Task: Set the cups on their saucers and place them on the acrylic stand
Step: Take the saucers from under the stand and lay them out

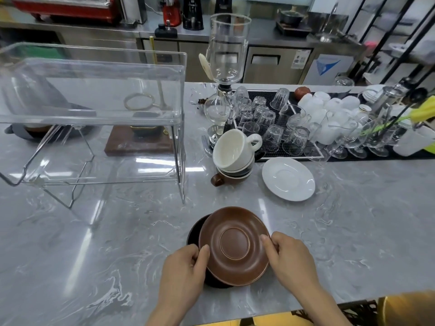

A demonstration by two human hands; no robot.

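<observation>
Two saucers are stacked near the front edge of the worktop (70, 255) in the head view: a brown saucer (234, 245) lies tilted and off-centre on a black saucer (195, 229) beneath it. The brown saucer is pinched at its left rim by the left hand (182, 269), thumb on top, and at its right rim by the right hand (290, 257), fingers curled round the edge. Three nested cups are seen further back, mid-worktop: a white cup (233, 149) leaning on top, a dark one under it, a brown cup (221, 178) at the bottom. A white saucer (288, 178) lies just right of them. The acrylic stand (94, 109) is at the left rear, with nothing set on it yet.

Judged from here, the black saucer could be dragged or knocked as the brown one is lifted. The leaning white cup could be toppled into the glasses (270, 118) behind if the stack is jostled.
</observation>
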